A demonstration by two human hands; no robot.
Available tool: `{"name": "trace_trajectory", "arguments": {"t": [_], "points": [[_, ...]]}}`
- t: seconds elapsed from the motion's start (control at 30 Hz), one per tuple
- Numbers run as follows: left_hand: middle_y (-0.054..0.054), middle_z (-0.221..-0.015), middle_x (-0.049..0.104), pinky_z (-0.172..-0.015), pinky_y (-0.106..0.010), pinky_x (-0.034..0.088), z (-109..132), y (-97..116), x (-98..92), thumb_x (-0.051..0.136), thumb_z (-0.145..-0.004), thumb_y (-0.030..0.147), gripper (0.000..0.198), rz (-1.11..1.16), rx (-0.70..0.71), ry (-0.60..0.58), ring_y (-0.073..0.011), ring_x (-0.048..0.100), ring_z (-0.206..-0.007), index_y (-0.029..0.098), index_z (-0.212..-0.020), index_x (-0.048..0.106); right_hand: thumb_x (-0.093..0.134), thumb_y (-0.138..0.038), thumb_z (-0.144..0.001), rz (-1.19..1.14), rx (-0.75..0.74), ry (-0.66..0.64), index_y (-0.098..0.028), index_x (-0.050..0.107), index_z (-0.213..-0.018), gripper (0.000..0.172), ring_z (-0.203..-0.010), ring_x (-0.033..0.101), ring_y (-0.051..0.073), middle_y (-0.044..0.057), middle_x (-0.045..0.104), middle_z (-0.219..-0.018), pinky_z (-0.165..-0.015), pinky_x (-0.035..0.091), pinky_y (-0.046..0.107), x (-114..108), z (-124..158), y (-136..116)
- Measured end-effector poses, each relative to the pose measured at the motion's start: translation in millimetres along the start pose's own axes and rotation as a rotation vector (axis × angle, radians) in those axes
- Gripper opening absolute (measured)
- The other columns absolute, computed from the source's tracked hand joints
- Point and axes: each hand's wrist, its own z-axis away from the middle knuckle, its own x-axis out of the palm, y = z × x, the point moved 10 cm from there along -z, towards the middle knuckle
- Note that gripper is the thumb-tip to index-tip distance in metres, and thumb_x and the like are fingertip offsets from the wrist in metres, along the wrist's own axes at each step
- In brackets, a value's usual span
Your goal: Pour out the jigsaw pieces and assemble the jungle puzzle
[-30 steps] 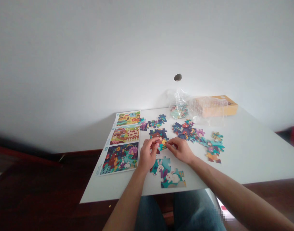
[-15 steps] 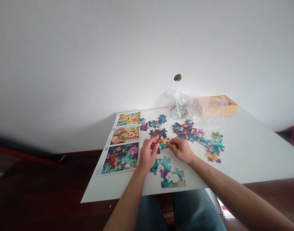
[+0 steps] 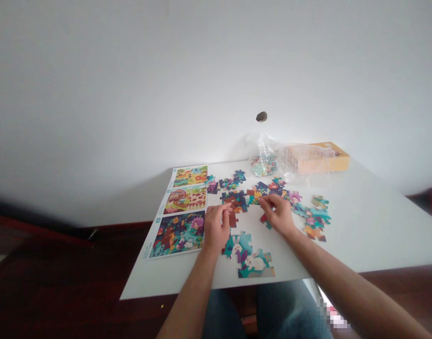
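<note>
Lightly curled: left hand [image 3: 215,228], right hand [image 3: 278,214]

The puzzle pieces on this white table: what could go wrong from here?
The right hand works among loose puzzle pieces, so it might nudge nearby clusters apart. The rabbit section lies near the table's front edge, so a slip of the left hand could push it off.

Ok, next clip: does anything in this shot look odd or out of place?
One thing: a small dark oval mark high on the plain white wall, perhaps a hole or a patch; it's too small to tell. The colourful cardboard jigsaw pieces on the white table look ordinary.
</note>
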Motion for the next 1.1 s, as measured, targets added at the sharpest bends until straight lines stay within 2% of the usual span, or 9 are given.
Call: {"name": "trace_trajectory", "arguments": {"t": [0.1, 0.23, 0.37, 0.5, 0.6, 0.77, 1.1], "points": [[-0.005, -0.102, 0.074, -0.091, -0.041, 0.050, 0.3, -4.1, 5.5, 0.049, -0.090, 0.006, 0.031, -0.115, -0.026, -0.037, -0.0245, 0.062, -0.099, 0.023, -0.108, 0.067, 0.057, -0.045, -0.092, 0.015, 0.068, 0.114, -0.018, 0.069, -0.078, 0.033, -0.063, 0.055, 0.016, 0.003, 0.065, -0.069, -0.062, 0.041, 0.028, -19.3, -4.1, 13.1], [-0.005, -0.102, 0.075, -0.092, -0.044, 0.050, 2.5, -10.2, 14.0, 0.052, -0.085, 0.004, 0.034, -0.215, -0.066, -0.098, -0.0266, 0.061, -0.100, 0.023, -0.106, 0.069, 0.057, -0.048, -0.090, 0.009, 0.107, 0.128, -0.017, 0.069, -0.077, 0.036, -0.061, 0.053, 0.016, 0.002, 0.062, -0.064, -0.059, 0.039, 0.027, -24.8, -7.4, 21.5], [-0.005, -0.107, 0.074, -0.094, -0.045, 0.049, 2.7, -6.5, 15.0, 0.055, -0.085, 0.008, 0.031, -0.204, -0.068, -0.125, -0.0274, 0.060, -0.107, 0.024, -0.110, 0.068, 0.056, -0.047, -0.091, 0.004, 0.096, -0.015, -0.018, 0.069, -0.075, 0.035, -0.061, 0.054, 0.015, 0.002, 0.063, -0.065, -0.059, 0.039, 0.027, -4.5, -6.3, 19.3], [-0.006, -0.115, 0.073, -0.101, -0.048, 0.044, 1.1, 7.7, 11.8, 0.059, -0.086, 0.015, 0.043, -0.133, -0.016, -0.147, -0.0278, 0.057, -0.117, 0.024, -0.128, 0.060, 0.056, -0.040, -0.092, 0.031, -0.014, -0.174, -0.019, 0.070, -0.076, 0.030, -0.063, 0.055, 0.015, 0.002, 0.066, -0.068, -0.062, 0.040, 0.027, 24.5, 2.9, 0.0], [-0.007, -0.108, 0.074, -0.099, -0.046, 0.045, -0.1, 15.1, 7.9, 0.060, -0.089, 0.020, 0.044, -0.023, 0.017, -0.141, -0.0264, 0.060, -0.113, 0.024, -0.133, 0.056, 0.056, -0.037, -0.092, 0.041, -0.061, -0.216, -0.019, 0.070, -0.077, 0.027, -0.065, 0.056, 0.015, 0.002, 0.067, -0.070, -0.064, 0.041, 0.027, 35.9, 8.6, -10.9], [-0.005, -0.093, 0.075, -0.096, -0.044, 0.047, -0.7, 13.8, 6.3, 0.057, -0.093, 0.022, 0.036, 0.063, 0.017, -0.125, -0.0238, 0.064, -0.101, 0.024, -0.129, 0.059, 0.056, -0.037, -0.094, 0.051, -0.071, -0.244, -0.020, 0.070, -0.078, 0.027, -0.067, 0.058, 0.016, 0.002, 0.067, -0.070, -0.065, 0.041, 0.028, 39.7, 10.3, -14.1], [-0.004, -0.093, 0.075, -0.092, -0.041, 0.049, -2.0, 11.3, 5.5, 0.059, -0.093, 0.021, 0.032, 0.064, 0.008, -0.096, -0.0222, 0.066, -0.096, 0.024, -0.124, 0.062, 0.055, -0.035, -0.096, 0.115, -0.143, -0.269, -0.020, 0.070, -0.078, 0.028, -0.070, 0.057, 0.017, 0.002, 0.067, -0.069, -0.071, 0.040, 0.029, 41.5, 12.1, -20.1]]}}
